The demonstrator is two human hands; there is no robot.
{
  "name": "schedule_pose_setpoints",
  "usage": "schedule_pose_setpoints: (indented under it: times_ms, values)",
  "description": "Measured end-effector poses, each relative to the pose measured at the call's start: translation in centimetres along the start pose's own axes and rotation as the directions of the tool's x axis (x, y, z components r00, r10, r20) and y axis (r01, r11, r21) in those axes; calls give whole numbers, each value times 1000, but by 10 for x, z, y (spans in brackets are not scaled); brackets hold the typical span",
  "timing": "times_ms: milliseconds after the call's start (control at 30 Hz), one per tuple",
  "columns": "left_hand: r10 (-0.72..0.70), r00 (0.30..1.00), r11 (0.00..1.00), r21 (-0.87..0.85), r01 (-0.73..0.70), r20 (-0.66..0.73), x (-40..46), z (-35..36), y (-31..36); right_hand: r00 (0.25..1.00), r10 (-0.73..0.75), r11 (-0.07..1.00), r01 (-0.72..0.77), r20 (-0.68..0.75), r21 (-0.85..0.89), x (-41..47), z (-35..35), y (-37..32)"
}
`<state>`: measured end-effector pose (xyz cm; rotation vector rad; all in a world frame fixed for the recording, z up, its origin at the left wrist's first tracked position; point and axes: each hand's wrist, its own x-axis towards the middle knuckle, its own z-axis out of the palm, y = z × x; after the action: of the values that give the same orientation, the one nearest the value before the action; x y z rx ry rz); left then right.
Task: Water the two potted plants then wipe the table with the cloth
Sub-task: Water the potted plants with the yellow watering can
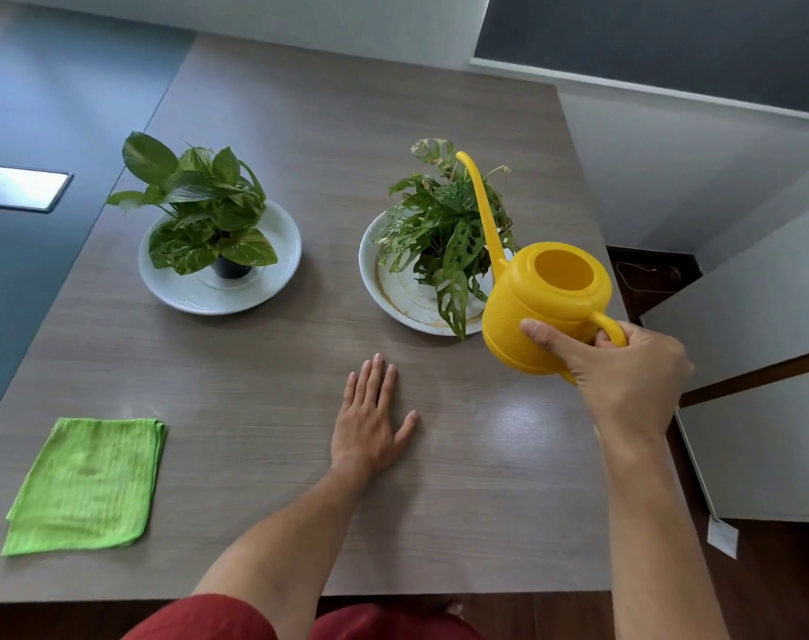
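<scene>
My right hand (pixel 624 371) grips the handle of a yellow watering can (pixel 545 307), held in the air at the right of the table. Its long spout rises over the right potted plant (pixel 444 233), which has holed leaves and stands on a white plate (pixel 384 293). The left potted plant (pixel 199 210), broad-leaved in a dark pot, stands on another white plate (pixel 282 251). My left hand (pixel 370 422) lies flat on the grey wooden table (pixel 254 385), fingers apart, holding nothing. A folded green cloth (pixel 88 487) lies at the table's front left.
The table's right edge runs close by the watering can, with white cabinet panels (pixel 762 445) and dark wooden floor beyond it. A dark surface (pixel 33 108) borders the table's left side. A white wall stands behind the table.
</scene>
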<state>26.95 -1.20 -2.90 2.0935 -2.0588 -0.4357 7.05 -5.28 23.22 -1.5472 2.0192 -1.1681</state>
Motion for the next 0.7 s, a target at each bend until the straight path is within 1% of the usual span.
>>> schedule_pose_setpoints:
  times_ms: [100,467,700]
  values:
    - [1,1000,1000,-6,-1,-21,0,0,0,1000,21,1000,-21,-4,6,4,1,4]
    - [-1,1000,1000,10,1,-5,0,0,0,999,22,1000,-22,28,-3,8,-3,3]
    - [-5,1000,1000,22,4,9,0,1,0,999,30,999,-30,25,14,12,-3,8]
